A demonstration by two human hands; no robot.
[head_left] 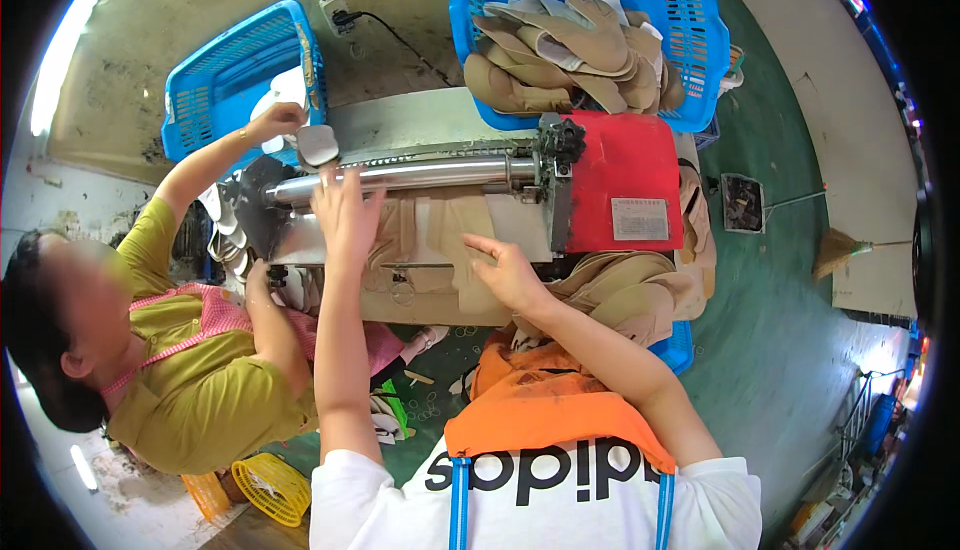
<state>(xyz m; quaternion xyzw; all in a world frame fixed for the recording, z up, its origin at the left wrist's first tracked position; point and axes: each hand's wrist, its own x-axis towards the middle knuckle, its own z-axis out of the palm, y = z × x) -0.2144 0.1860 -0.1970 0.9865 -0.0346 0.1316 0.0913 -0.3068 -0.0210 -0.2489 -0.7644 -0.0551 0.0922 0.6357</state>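
My left hand (348, 212) reaches up to the steel roller (420, 172) of a machine, its fingers spread and slightly blurred, with nothing seen in them. Over the machine's front bed, my right hand (505, 272) has its fingers stretched out and holds nothing. Between my hands, flat tan sheet pieces (440, 235) lie on the bed; I cannot tell whether the right fingertips touch them. A heap of tan insole-shaped pieces (625, 290) is right of my right hand. A red cover (615, 165) forms the machine's right end.
At left, a co-worker in a mustard top (205, 390) holds one hand near a pale piece (318, 144) by the roller. A blue basket (700, 25) full of tan pieces stands behind the machine. Another blue basket (225, 70) stands at far left. A broom (838, 248) is at right.
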